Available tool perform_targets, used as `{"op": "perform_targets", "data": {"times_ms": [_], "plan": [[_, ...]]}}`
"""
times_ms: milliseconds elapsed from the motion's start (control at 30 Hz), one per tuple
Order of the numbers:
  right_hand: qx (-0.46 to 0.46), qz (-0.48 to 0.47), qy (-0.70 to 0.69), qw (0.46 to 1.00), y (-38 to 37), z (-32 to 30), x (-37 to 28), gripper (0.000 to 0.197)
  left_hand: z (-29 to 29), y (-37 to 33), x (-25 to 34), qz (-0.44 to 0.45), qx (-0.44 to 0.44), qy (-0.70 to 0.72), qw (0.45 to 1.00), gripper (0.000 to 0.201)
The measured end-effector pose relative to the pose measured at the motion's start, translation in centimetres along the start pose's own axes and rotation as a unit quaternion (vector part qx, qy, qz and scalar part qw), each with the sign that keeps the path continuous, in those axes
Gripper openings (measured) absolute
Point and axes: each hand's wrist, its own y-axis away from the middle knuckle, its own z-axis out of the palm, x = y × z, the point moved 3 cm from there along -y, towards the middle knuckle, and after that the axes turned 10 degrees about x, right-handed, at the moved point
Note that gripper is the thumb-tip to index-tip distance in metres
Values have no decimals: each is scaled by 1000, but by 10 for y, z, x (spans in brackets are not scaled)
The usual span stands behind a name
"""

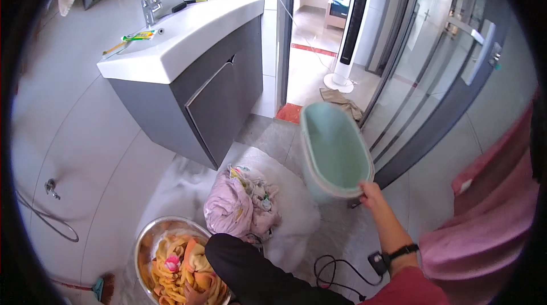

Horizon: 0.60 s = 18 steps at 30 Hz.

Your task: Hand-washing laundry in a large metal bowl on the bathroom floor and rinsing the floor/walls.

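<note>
My right hand is closed round the near rim of a pale green oval tub, which is tilted so that its hollow inside shows. Low in the view, my left hand touches yellow-orange cloth heaped in a round metal basin. Its fingers are mostly hidden by the cloth and the lower edge of the picture. On top of that cloth sits a small pink-and-white item. Beside the basin, a bundle of pale pink laundry lies on the floor amid white foam.
A grey vanity with a white sink juts out at the left. A glass door stands at the right near a pink curtain. Beyond the doorway is a white tower fan. A black cord and a broom lie low.
</note>
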Motion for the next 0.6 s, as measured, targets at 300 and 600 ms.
{"op": "perform_targets", "data": {"times_ms": [300,600], "plan": [[166,-40,-129,977,-240,96,-59,37,9,-20,-22,9,19,1,1000,115],[147,24,-142,979,-335,116,-49,49,-15,-21,6,-121,-45,-106,986,117]]}}
